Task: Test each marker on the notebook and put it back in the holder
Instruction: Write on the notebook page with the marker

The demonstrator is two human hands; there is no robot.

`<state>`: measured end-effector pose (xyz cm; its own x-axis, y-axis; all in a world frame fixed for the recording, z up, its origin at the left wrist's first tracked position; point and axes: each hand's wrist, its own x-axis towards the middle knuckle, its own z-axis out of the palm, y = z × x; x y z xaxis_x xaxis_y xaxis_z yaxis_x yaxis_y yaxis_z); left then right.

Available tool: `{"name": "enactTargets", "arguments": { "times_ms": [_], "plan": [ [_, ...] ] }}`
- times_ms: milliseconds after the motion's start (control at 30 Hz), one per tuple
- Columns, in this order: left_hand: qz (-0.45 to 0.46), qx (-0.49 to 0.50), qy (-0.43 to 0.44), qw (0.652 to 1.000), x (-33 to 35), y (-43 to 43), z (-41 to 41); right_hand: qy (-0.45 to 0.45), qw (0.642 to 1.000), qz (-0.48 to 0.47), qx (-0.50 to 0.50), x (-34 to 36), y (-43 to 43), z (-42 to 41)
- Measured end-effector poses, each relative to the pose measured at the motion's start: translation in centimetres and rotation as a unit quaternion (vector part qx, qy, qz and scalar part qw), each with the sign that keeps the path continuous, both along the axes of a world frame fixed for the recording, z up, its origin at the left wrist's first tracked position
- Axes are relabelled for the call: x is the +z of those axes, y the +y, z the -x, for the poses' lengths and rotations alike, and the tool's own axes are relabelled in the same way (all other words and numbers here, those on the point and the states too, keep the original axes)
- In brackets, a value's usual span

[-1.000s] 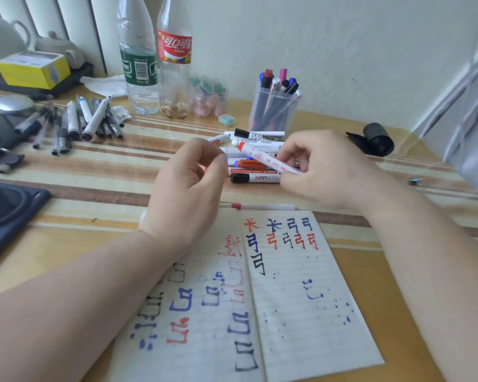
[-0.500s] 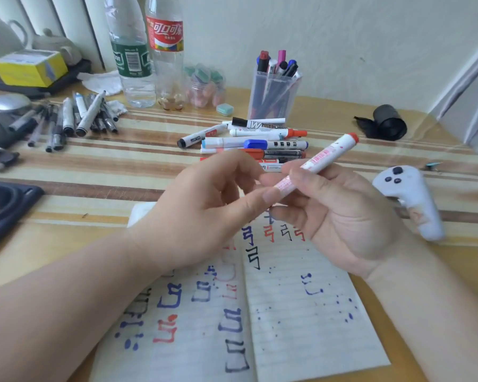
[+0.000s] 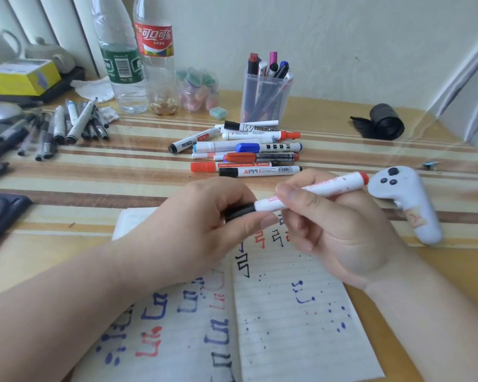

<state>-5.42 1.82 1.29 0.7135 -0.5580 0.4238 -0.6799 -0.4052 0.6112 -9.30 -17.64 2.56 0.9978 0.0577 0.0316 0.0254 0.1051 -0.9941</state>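
- Head view: notebook (image 3: 287,326) lies open at the near edge of the table (image 3: 122,172); its pages are soft, so we'd steady them when writing.
- Near the far edge, the clear holder (image 3: 265,97) looks light and we judge it tippable.
- Above the notebook, the marker (image 3: 323,188) seems light, stiff and smooth: right hand (image 3: 342,230) pinches its barrel, left hand (image 3: 193,230) grips its black end.

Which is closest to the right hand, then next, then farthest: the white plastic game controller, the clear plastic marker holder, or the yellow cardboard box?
1. The white plastic game controller: lying just to the right of the right hand.
2. The clear plastic marker holder: standing farther back and a bit to the left.
3. The yellow cardboard box: far off at the back left.
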Motion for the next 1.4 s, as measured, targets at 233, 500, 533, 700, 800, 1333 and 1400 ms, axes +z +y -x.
{"name": "enactTargets", "arguments": {
  "times_ms": [233, 500, 533, 700, 800, 1333, 1400],
  "plan": [
    [-0.02, -0.031, -0.01, 0.999, 0.4, -0.3, 0.5, -0.041, 0.997, -0.06, 0.017, 0.4, 0.7, 0.6],
    [0.061, -0.073, 0.155, 0.983, 0.7, -1.2, 0.8, -0.061, 0.997, -0.045, -0.016, 1.0, 0.6, 0.7],
    [0.079, -0.087, 0.192, 0.974, 0.6, -1.4, 0.8, -0.068, 0.997, -0.042, -0.014, 1.1, 0.6, 0.7],
    [0.21, -0.051, 0.355, 0.909, 1.7, 1.0, -1.3, -0.031, 0.995, 0.0, -0.091, 2.9, -3.5, -0.1],
    [0.263, -0.026, 0.299, 0.917, 2.1, 1.9, -2.3, -0.024, 0.993, -0.009, -0.116, 3.1, -5.8, -0.3],
    [0.032, -0.065, 0.207, 0.976, -0.4, 1.5, -2.2, 0.02, 0.972, 0.232, 0.014, 4.1, -0.9, 2.2],
    [0.027, -0.058, 0.205, 0.977, -0.4, 1.5, -2.1, 0.041, 0.977, 0.209, 0.024, 2.9, -0.8, 2.0]
  ]
}}
